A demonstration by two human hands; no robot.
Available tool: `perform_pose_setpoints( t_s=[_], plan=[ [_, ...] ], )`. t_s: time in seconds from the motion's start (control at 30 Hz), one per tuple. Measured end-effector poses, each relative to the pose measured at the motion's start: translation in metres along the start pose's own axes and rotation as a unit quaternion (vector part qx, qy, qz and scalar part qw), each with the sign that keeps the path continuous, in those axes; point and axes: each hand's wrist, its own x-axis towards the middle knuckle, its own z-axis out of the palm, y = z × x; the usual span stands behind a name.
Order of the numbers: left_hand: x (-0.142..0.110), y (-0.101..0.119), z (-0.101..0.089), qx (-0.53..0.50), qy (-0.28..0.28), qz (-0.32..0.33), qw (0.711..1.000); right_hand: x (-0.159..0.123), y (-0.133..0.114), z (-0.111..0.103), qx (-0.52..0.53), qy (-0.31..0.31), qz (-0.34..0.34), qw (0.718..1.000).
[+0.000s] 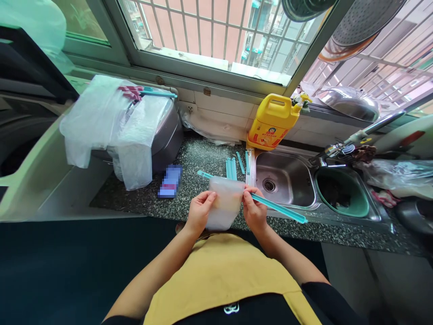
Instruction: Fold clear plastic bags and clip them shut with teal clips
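Observation:
A translucent plastic bag (223, 203) is stretched between my two hands above the counter's front edge. My left hand (199, 210) pinches its left side between thumb and fingers. At its upper right, my right hand (254, 210) is closed on the bag's edge and on a teal sealing strip (280, 209), which sticks out to the right. Another teal end (204, 174) shows to the left of the bag, in line with that strip; the bag hides what lies between. Several shorter teal strips (231, 169) lie on the counter just beyond the bag.
A phone-like blurred item (170, 181) lies on the speckled counter (199, 155). White plastic bags (98, 115) drape over a dark appliance (169, 144) at left. A yellow jug (272, 122) stands behind the steel sink (287, 174); a green basin (352, 203) sits at right.

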Motion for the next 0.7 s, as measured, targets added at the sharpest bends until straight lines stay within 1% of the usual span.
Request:
perform_pose_setpoints(
  t_s=[0.1, 0.2, 0.33, 0.43, 0.53, 0.63, 0.7],
  plan=[
    [0.004, 0.001, 0.001, -0.017, 0.009, -0.006, 1.0, 0.002, -0.003, 0.0, 0.051, 0.003, 0.0, 0.999],
    [0.004, 0.007, 0.002, 0.005, 0.005, 0.014, 1.0, 0.005, -0.006, 0.0, 0.071, -0.009, -0.013, 0.997],
    [0.0, 0.017, 0.006, 0.064, -0.021, 0.049, 0.997, 0.012, -0.011, 0.002, 0.035, -0.015, -0.037, 0.999],
    [0.0, 0.019, 0.007, 0.078, -0.037, 0.053, 0.995, 0.016, -0.013, 0.005, -0.002, -0.013, -0.036, 0.999],
    [0.004, 0.016, 0.006, 0.041, -0.034, 0.025, 0.998, 0.017, -0.012, 0.008, -0.001, -0.005, -0.05, 0.999],
    [0.009, 0.015, 0.006, -0.025, -0.016, -0.019, 0.999, 0.015, -0.011, 0.008, -0.002, -0.007, -0.056, 0.998],
    [0.012, 0.016, 0.006, -0.061, -0.013, -0.052, 0.997, 0.014, -0.011, 0.008, -0.015, -0.013, -0.055, 0.998]
  ],
)
